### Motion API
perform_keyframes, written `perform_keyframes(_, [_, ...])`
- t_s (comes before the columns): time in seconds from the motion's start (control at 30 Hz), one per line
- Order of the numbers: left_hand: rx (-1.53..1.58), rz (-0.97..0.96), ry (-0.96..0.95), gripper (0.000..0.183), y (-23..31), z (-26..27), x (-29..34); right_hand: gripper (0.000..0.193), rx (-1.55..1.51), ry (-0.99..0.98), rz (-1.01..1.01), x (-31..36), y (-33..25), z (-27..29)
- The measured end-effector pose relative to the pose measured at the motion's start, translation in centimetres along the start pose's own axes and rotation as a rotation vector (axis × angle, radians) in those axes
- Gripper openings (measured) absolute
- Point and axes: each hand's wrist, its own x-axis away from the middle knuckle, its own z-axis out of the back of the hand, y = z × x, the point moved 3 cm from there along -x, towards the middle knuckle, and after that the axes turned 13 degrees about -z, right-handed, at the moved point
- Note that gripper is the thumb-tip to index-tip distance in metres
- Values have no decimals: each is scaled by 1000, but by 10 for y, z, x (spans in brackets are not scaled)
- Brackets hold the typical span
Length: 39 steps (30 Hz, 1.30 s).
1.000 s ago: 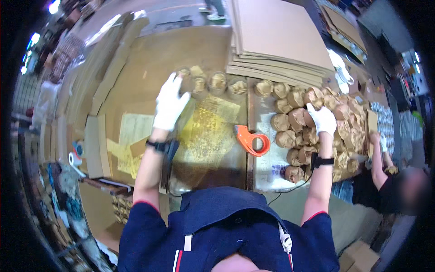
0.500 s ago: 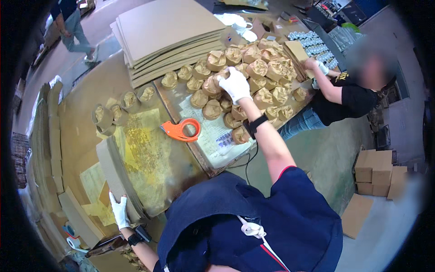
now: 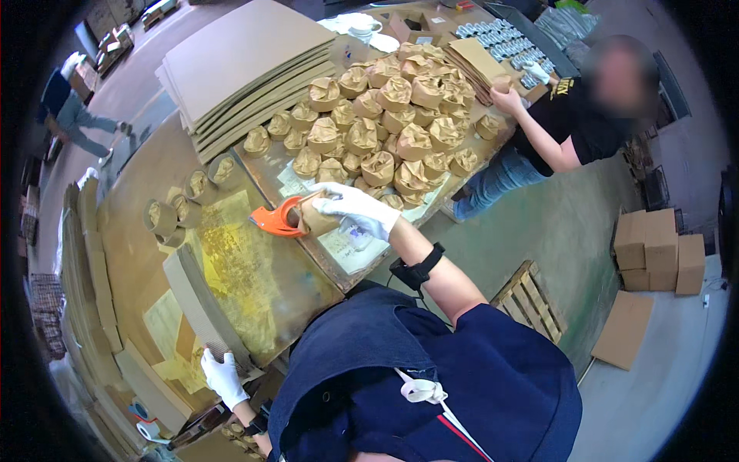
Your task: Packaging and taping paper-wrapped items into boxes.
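Note:
In my gloved right hand (image 3: pixel 360 211) is a round brown paper-wrapped bundle (image 3: pixel 316 218), held above the table joint and partly covering the orange tape dispenser (image 3: pixel 275 221). My gloved left hand (image 3: pixel 225 380) is at the near end of a stack of curved corrugated cardboard strips (image 3: pixel 202 296); its fingertips are apart and touch the stack's end. Many similar paper-wrapped bundles (image 3: pixel 362 137) are heaped on the table beyond my right hand. At the left, several bundles sit inside cardboard rings (image 3: pixel 160 218).
Flat cardboard sheets (image 3: pixel 246 61) are piled at the back left. A co-worker (image 3: pixel 566 123) at the right handles brown cardboard beside rows of metallic parts (image 3: pixel 504 42). Another person (image 3: pixel 73 112) is at the far left. Cartons (image 3: pixel 647 242) and a wooden pallet (image 3: pixel 531 300) are on the floor.
My right hand has come from the heap toward me and left, bringing a paper-wrapped bundle over the tape dispenser. My left hand has shifted slightly to the stack's near end. The view has shifted.

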Motion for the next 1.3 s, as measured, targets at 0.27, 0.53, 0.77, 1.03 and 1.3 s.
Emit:
perform_keyframes(0.27, [-59, -23, 50, 65, -21, -15, 4, 53, -19, -111, -39, 11, -1, -28])
perform_keyframes(0.53, [410, -155, 56, 52, 150, 16, -20, 57, -28, -155, -122, 14, 18, -32])
perform_keyframes(0.77, [114, -678, -220, 31, 117, -82, 18, 60, 89, -179, -112, -15, 60, -52])
perform_keyframes(1.03, [192, -947, -276, 46, 126, -64, 36, 75, 321, -115, -313, -24, 61, -74])
perform_keyframes(1.3, [307, -961, -38, 39, 109, -73, 29, 76, 379, -323, -520, -87, 110, -170])
